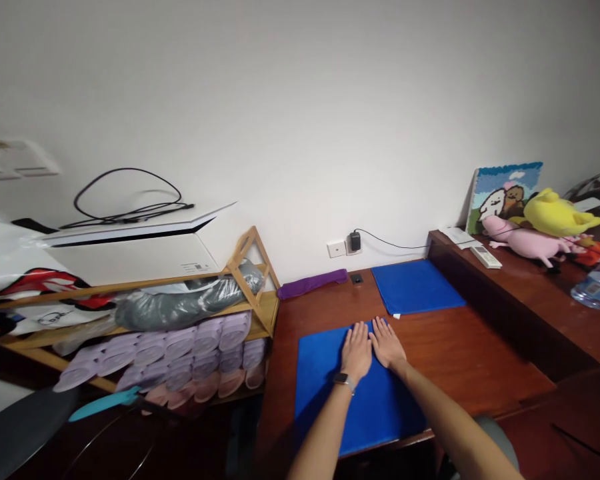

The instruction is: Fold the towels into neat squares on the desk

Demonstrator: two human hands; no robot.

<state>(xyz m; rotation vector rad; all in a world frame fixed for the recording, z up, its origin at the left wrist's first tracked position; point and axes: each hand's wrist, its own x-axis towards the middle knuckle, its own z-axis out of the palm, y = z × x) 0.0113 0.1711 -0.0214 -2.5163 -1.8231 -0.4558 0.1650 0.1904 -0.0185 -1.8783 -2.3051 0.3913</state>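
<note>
A blue cloth point(325, 400) lies flat on the brown wooden desk point(480, 353), near its front edge. My left hand point(357, 350) rests palm down on the cloth's far part, fingers stretched out and pointing away from me; a watch is on that wrist. Close beside it, my right hand point(387, 343) also lies flat at the cloth's far right part. The two hands almost touch, and neither grips anything. Farther back on the desk is a second blue cloth point(417, 285), smooth and flat, with a small white tag at its front edge.
A long purple folded item point(313, 284) lies along the wall beside a socket with a black plug point(355, 241). On the right, a raised surface carries plush toys point(523, 241), a remote control point(486, 257) and a water bottle point(597, 290). A wooden rack point(267, 307) with lilac slippers point(207, 335) stands left.
</note>
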